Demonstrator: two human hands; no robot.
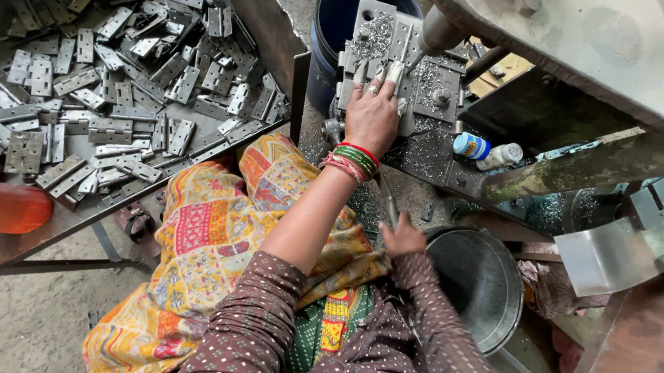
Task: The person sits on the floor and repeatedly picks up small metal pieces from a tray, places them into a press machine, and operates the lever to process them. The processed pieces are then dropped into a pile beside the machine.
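Left hand: fingers spread flat, pressing a hinge plate on the machine bed under the drill spindle.
Right hand: closed round a thin lever beside the metal bowl.
Tray: hinges heaped, far left.

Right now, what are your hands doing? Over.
Left hand pressing a hinge plate under the drill. Right hand on a lever. Metal shavings around.
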